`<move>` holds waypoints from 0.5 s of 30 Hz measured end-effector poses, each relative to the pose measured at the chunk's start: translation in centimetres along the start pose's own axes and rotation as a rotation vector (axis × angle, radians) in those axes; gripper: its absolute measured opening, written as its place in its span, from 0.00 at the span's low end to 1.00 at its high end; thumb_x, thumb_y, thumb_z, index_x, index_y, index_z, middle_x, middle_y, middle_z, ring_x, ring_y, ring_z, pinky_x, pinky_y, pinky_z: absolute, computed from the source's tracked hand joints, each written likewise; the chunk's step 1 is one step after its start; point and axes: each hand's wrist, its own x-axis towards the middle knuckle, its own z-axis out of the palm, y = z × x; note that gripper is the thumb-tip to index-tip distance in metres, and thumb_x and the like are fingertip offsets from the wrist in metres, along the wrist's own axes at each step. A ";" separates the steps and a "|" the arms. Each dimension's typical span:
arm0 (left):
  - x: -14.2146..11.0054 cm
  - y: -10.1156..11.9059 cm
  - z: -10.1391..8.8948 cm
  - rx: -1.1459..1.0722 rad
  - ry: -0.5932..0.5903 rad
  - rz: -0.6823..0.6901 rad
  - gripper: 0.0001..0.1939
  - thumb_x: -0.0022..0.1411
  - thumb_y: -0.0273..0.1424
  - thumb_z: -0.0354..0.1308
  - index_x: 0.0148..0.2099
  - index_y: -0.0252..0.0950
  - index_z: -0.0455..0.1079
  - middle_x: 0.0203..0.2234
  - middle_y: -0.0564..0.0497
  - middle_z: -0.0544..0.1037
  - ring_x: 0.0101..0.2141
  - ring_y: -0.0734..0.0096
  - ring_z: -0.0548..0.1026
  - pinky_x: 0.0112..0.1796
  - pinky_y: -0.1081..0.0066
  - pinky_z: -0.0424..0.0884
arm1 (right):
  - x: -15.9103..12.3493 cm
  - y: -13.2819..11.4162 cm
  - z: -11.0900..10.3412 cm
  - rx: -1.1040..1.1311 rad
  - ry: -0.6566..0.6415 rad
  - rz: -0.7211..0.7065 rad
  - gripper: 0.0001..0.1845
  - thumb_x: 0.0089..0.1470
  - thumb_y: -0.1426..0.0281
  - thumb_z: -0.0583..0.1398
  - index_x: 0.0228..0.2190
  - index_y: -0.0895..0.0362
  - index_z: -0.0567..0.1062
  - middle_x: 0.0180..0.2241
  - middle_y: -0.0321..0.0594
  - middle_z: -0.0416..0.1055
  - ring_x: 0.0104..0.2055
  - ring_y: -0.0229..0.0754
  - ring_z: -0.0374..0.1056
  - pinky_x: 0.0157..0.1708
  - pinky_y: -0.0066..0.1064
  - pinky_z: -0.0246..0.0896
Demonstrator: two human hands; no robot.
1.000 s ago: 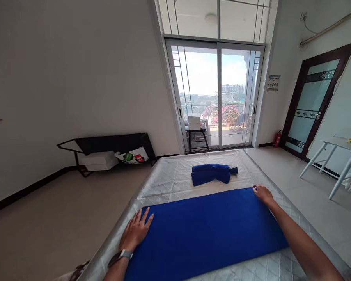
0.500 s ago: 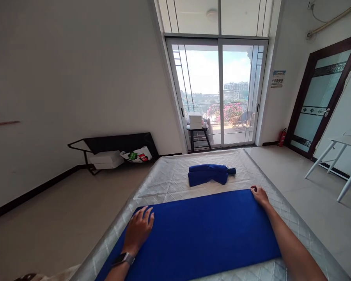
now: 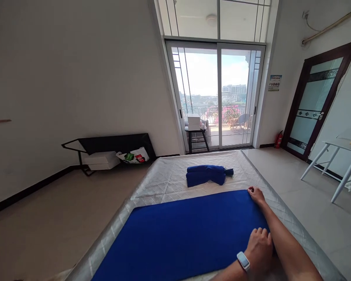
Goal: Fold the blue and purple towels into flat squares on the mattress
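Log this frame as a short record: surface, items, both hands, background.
surface: quilted mattress
main_item: blue cloth, spread flat
second_item: folded blue bundle, beyond the cloth, not touched by either hand
right_hand: right hand, fingers pinching the cloth's far right corner
left_hand: left hand, at the cloth's right edge, fingers curled, fingertips hidden
left_wrist: watch
background: black stool by glass sliding doors; red fire extinguisher

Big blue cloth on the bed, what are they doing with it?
A person's right hand is pinching the far right corner of the blue cloth. The left hand is at its right edge. The cloth lies flat on the mattress, with a blue bundle just beyond.
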 end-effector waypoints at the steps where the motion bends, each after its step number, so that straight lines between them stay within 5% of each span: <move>1: 0.2 0.2 0.2 0.001 0.003 -0.016 0.13 0.63 0.38 0.55 0.43 0.33 0.70 0.37 0.41 0.76 0.37 0.59 0.74 0.36 0.63 0.68 | 0.0 0.0 -0.1 0.009 -0.008 0.002 0.12 0.54 0.66 0.58 0.34 0.55 0.80 0.37 0.42 0.78 0.41 0.43 0.74 0.41 0.29 0.63; 8: 0.4 -0.8 0.3 0.025 0.014 0.066 0.05 0.62 0.26 0.53 0.40 0.33 0.69 0.35 0.42 0.78 0.35 0.61 0.76 0.32 0.66 0.70 | 0.0 -0.5 -1.0 0.141 -0.075 0.028 0.10 0.52 0.65 0.59 0.30 0.55 0.80 0.35 0.42 0.79 0.40 0.44 0.74 0.41 0.29 0.64; 15: -1.6 -2.0 -0.3 -0.121 0.262 -0.083 0.07 0.65 0.27 0.50 0.40 0.39 0.69 0.27 0.47 0.79 0.26 0.63 0.78 0.24 0.68 0.71 | -1.1 -2.0 -3.7 0.332 -0.166 0.033 0.16 0.52 0.58 0.61 0.30 0.58 0.80 0.30 0.42 0.78 0.35 0.42 0.73 0.34 0.29 0.66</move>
